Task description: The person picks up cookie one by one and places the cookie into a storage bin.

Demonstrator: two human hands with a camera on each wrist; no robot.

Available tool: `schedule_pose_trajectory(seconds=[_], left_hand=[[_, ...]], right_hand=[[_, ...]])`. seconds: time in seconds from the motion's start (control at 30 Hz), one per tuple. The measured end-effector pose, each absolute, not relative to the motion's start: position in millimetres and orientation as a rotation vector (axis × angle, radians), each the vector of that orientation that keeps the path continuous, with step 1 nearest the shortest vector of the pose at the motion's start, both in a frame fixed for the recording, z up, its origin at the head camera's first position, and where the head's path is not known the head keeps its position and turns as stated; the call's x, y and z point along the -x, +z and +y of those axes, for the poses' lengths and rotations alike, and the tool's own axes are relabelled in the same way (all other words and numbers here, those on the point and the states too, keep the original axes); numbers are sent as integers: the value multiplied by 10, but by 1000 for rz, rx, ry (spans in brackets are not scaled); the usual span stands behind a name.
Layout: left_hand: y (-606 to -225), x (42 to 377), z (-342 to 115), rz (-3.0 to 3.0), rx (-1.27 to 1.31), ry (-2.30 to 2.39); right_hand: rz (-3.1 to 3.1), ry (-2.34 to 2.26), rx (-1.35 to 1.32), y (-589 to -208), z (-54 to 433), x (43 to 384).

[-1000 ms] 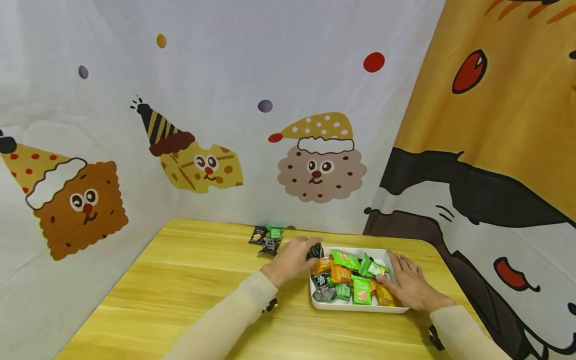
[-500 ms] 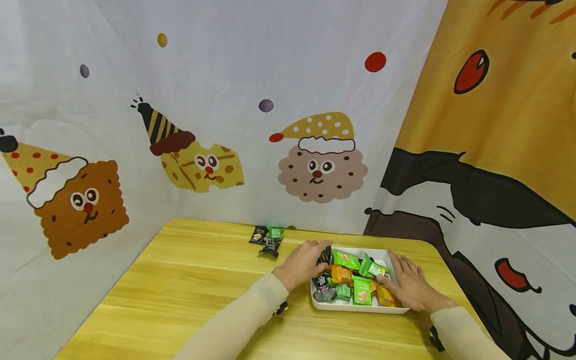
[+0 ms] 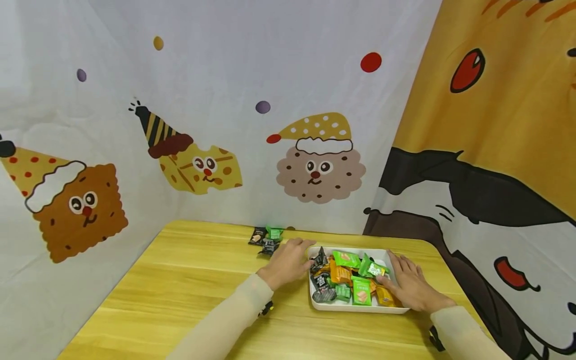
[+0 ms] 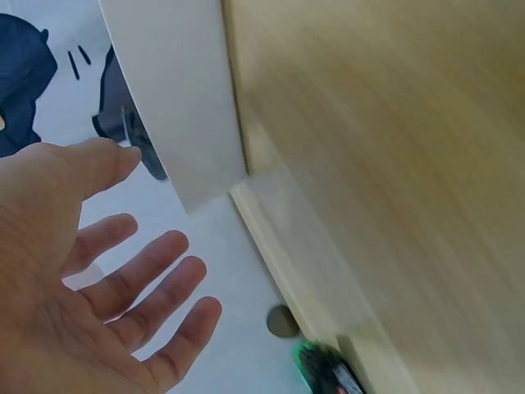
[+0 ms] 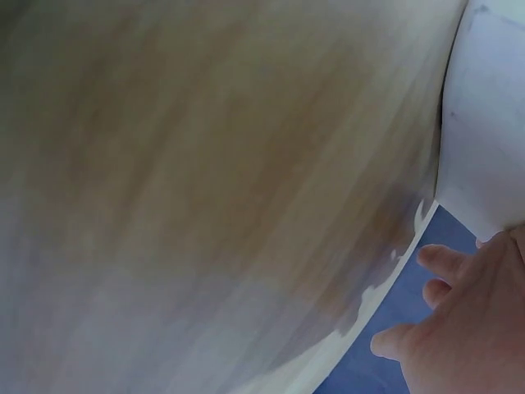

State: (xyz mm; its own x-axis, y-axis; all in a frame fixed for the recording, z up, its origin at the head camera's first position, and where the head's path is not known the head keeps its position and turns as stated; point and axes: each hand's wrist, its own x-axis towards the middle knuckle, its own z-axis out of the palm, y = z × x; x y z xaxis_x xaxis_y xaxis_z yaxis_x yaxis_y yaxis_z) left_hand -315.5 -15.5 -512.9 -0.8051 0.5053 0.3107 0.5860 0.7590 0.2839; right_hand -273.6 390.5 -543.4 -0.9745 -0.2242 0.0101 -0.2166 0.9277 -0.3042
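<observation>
A white tray (image 3: 360, 309) on the wooden table holds several small snack packets in green, orange and black wrappers. A black snack packet (image 3: 319, 259) lies in its back left corner. Just left of it, my left hand (image 3: 284, 265) hovers at the tray's left rim. The left wrist view shows that hand (image 4: 107, 271) with fingers spread and holding nothing, beside the tray wall (image 4: 176, 90). My right hand (image 3: 414, 285) rests along the right rim, fingers extended, thumb reaching over the packets. In the right wrist view its fingers (image 5: 443, 263) lie by the tray's outer wall (image 5: 492, 123).
Behind my left hand, two black packets (image 3: 258, 235) and a green packet (image 3: 275, 233) lie near the back edge of the table (image 3: 180, 280). A cartoon-printed cloth (image 3: 216, 65) hangs behind and along both sides.
My left hand moved right over the tray with a black packet, let it go in the back left corner, then drew back left. The right hand stayed at the right rim.
</observation>
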Motion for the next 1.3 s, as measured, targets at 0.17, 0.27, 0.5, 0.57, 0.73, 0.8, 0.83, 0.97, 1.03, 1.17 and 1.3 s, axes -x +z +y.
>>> schedule_pose_trajectory(seconds=[0.17,0.27,0.5,0.57,0.73,0.8,0.83,0.97,1.03,1.17,1.3], left_hand=[[-5152,3200,-334,-2744,808,-527],[-5170,3237,-441,-2758,764,-527],[-5223,3324,-711,-2838,653,-503],[-5241,3340,-785,-2878,624,-477],[-5262,3349,-916,-2967,614,-393],[-5257,3340,-943,-2985,633,-361],[-5257,3334,-952,-2989,643,-346],[-5260,3317,-978,-2984,672,-318],[-5259,3311,-992,-2976,684,-315],[-5242,3294,-1021,-2965,707,-319],[-5241,3289,-1039,-2959,719,-346]], right_hand=[[3075,-538,367,-5481,3942,2743],[3077,-558,371,-5492,3944,2745],[3045,-501,351,-5448,3905,2739],[3048,-488,354,-5427,3895,2731],[3043,-498,351,-5415,3899,2733],[3034,-508,346,-5422,3902,2736],[3029,-515,342,-5426,3904,2737],[3030,-521,346,-5427,3904,2728],[3030,-522,343,-5428,3905,2728],[3032,-503,341,-5431,3904,2733],[3040,-472,343,-5422,3898,2735]])
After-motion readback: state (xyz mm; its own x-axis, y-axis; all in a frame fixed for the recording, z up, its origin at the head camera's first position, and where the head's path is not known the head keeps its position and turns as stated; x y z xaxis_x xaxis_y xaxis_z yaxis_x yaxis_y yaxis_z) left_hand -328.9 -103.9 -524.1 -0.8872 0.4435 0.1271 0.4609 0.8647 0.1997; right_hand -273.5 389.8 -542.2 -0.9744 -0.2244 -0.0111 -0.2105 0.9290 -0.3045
